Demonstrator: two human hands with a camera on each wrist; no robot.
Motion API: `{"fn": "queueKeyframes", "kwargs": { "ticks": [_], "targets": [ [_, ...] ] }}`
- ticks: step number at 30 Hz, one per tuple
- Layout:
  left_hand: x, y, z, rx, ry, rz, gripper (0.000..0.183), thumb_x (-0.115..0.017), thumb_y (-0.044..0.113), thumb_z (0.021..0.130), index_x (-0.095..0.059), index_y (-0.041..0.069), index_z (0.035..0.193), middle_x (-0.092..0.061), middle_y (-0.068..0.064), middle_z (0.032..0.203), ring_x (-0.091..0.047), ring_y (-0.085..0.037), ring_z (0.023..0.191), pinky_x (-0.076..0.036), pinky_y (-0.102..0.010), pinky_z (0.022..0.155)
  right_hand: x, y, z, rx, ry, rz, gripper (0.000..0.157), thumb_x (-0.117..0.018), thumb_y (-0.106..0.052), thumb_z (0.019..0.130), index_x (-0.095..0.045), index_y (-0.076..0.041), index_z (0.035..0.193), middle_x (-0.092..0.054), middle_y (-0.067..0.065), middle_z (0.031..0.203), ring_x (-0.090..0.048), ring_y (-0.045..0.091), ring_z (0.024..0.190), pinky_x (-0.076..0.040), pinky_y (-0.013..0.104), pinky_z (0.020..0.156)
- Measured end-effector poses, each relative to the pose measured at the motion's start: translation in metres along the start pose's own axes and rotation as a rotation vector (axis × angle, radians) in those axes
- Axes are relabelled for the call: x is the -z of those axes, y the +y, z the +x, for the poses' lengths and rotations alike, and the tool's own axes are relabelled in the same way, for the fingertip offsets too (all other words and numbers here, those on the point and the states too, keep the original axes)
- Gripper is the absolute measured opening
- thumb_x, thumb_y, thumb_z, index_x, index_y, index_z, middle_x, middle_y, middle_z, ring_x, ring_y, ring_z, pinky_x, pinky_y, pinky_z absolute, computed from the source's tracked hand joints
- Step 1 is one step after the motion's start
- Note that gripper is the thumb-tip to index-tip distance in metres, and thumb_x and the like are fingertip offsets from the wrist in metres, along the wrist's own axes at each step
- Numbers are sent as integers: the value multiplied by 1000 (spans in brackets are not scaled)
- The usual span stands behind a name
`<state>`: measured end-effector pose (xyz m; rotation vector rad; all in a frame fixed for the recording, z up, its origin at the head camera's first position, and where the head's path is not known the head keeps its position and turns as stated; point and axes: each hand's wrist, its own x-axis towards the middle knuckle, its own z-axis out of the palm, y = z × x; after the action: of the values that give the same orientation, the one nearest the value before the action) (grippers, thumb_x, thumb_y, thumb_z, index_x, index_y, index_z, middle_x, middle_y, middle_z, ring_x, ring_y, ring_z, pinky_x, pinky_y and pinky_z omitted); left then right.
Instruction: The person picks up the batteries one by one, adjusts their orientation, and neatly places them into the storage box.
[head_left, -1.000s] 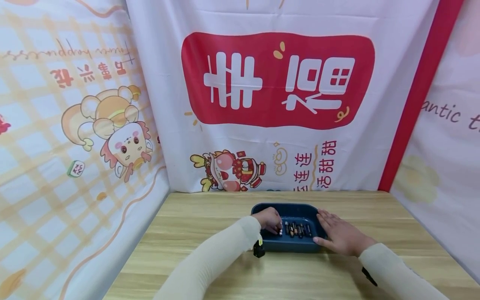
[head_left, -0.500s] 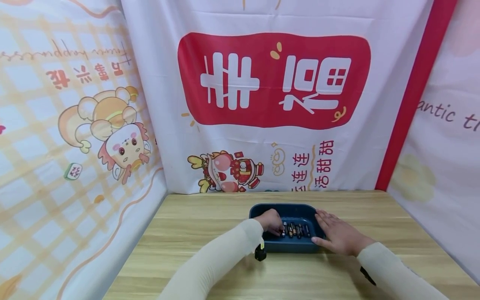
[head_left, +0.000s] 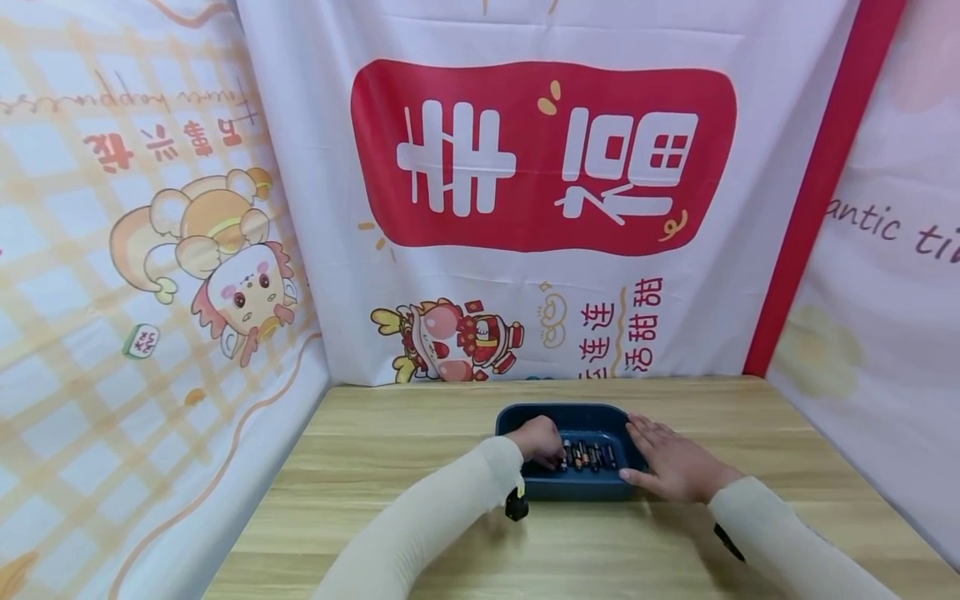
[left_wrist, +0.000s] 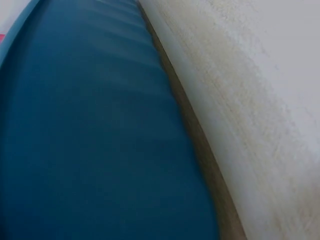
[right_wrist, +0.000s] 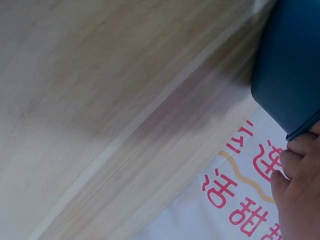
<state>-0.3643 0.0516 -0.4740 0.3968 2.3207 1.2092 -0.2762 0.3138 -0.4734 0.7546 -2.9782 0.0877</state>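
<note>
A dark blue rectangular bin (head_left: 581, 490) stands on the wooden table, and several small dark cylindrical batteries (head_left: 588, 455) lie side by side on its floor. My left hand (head_left: 538, 441) reaches over the near rim into the bin's left part. Its curled fingers pinch a battery (head_left: 566, 456) at the left end of the row; the fingertips are partly hidden. My right hand (head_left: 675, 460) rests against the bin's right end, fingers stretched along the rim and thumb at the near right corner. The right wrist view shows its fingers (right_wrist: 300, 160) at the bin's outer rim.
The wooden table (head_left: 390, 450) extends on both sides of the bin. Behind it hangs a white printed cloth (head_left: 330, 208) with a red panel. A checked cloth (head_left: 67, 333) borders the left side. The left sleeve (left_wrist: 250, 100) lies beside the bin's wall.
The left hand has shifted right inside the bin, bringing its battery up against the left end of the row. The right hand stays at the bin's right end. The head view has shifted slightly.
</note>
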Motion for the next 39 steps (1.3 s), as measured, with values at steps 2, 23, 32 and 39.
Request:
{"fn": "queueKeyframes", "kwargs": {
  "ticks": [2, 23, 32, 39],
  "targets": [
    [4, -2, 0, -10, 11, 20, 28, -62, -3, 91, -58, 4, 64, -67, -10, 77, -67, -26, 70, -60, -38, 62, 1, 1, 4, 1, 0, 6, 89, -40, -68, 94, -36, 4, 147, -25, 19, 156, -24, 36, 142, -24, 53, 114],
    [98, -56, -86, -369, 379, 477, 20, -62, 26, 96, -66, 14, 111, -62, 10, 89, -58, -6, 80, -53, -25, 68, 6, 11, -2, -208, 30, 365, 93, -43, -69, 92, -24, 0, 152, -22, 23, 156, -14, 48, 141, -15, 70, 108],
    [122, -94, -135, -334, 590, 646, 32, -66, 34, 93, -67, 10, 113, -67, -2, 101, -62, -15, 90, -54, -35, 77, 7, 25, -14, -210, 154, 279, 83, -49, -62, 94, -40, 3, 145, -34, 26, 149, -19, 51, 137, -19, 72, 105],
    [132, -124, -166, -304, 654, 675, 52, -64, 45, 93, -61, 7, 127, -61, -10, 127, -57, -27, 116, -47, -45, 99, 1, 32, -36, -271, 175, 254, 83, -51, -60, 94, -37, 3, 147, -30, 28, 151, -17, 52, 138, -19, 72, 104]
  ]
}}
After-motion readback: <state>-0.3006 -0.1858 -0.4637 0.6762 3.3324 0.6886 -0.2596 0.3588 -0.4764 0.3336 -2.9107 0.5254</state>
